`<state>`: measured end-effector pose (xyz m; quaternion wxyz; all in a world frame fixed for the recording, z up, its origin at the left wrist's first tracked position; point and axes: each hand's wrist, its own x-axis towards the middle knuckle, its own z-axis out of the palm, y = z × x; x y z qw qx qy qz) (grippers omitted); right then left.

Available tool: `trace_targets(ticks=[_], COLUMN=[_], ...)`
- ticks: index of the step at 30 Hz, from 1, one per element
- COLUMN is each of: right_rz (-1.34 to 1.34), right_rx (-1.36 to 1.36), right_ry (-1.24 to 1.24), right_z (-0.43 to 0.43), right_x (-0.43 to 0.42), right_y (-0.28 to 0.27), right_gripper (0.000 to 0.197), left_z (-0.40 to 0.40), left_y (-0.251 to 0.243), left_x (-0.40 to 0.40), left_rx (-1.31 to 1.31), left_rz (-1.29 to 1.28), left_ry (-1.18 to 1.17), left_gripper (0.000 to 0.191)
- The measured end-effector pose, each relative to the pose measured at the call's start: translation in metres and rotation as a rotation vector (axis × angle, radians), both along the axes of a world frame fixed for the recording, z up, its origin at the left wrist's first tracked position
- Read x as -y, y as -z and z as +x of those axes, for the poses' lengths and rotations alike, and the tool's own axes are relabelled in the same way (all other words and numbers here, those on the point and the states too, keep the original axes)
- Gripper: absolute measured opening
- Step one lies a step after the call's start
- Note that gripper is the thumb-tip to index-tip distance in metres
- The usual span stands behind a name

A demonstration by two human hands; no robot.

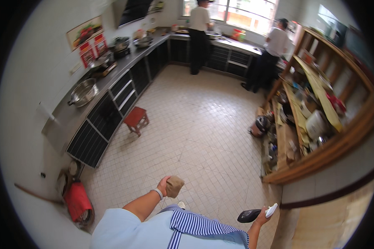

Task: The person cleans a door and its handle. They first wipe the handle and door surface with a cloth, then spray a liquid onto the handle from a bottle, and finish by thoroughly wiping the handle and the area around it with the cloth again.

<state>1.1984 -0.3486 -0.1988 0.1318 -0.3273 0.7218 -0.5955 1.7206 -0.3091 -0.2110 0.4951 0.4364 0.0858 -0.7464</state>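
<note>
My left hand [163, 185], with a pale band at its wrist, is shut on a folded brown cloth or similar soft bundle [175, 186], held out over the tiled floor. Down at the right, my right hand [261, 217] grips a dark, flat object [248, 215] that bears pale writing. A white piece [271, 210] sticks out of the same hand on the other side. Whether the dark and white parts form one thing, I cannot tell. Below my hands shows a blue-and-white striped apron [199, 223] over a light blue top.
A red stool [136, 117] stands by the left counter [65, 121], which carries a steel pot [84, 92]. On the right is a crowded wooden shelf [325, 152]. Two people [199, 37] [275, 43] stand at the far counter. A red-covered item [78, 200] sits at lower left.
</note>
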Motion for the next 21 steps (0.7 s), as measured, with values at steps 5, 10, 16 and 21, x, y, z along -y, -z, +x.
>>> trace_targets(ticks=[5, 10, 16, 21], right_rz=[-0.037, 0.097, 0.104, -0.041], right_rx=[0.370, 0.343, 0.166, 0.013], right_ry=[-0.455, -0.847, -1.397, -1.944], right_z=[0.156, 0.313, 0.507, 0.642], right_x=[0.123, 0.222, 0.291, 0.312], right_y=[-0.019, -0.038, -0.076, -0.119], right_gripper=[0.048, 0.042, 0.051, 0.053], left_z=[0.085, 0.109, 0.161, 0.219], left_y=[-0.041, -0.078, -0.099, -0.109], left_x=[0.032, 0.106, 0.181, 0.205], left_rx=[0.058, 0.278, 0.807, 1.437], left_rz=[-0.015, -0.168, -0.298, -0.304], left_ry=[-0.047, 0.025, 0.244, 0.178], left_gripper=[0.037, 0.029, 0.051, 0.088])
